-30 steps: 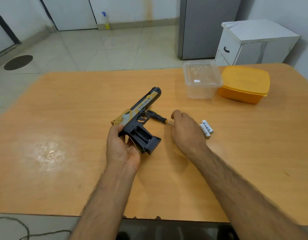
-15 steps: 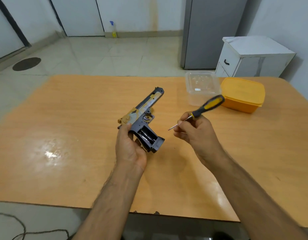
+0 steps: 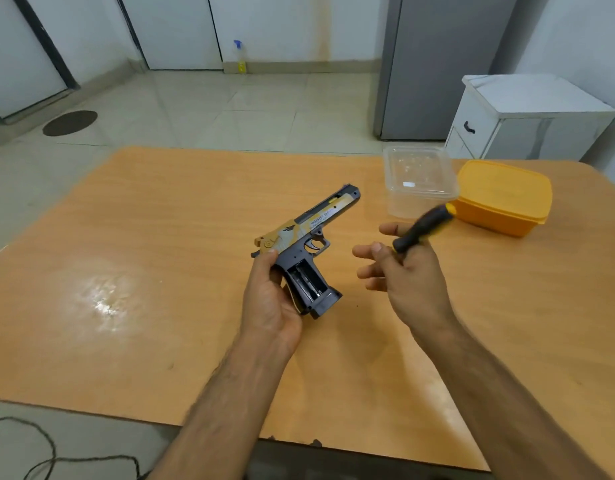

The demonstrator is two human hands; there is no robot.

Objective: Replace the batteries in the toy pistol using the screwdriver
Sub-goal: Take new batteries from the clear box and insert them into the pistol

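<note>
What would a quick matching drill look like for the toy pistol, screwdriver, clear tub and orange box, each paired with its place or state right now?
Things:
1. toy pistol
2. screwdriver
3. clear tub
4. orange box

Places or states:
A. lid on, far right of the table
B. in the right hand, blurred
C. in the left hand, grip compartment open
D. no lid, standing beside the orange box

Pairs: 1-C, 2-B, 3-D, 4-A
</note>
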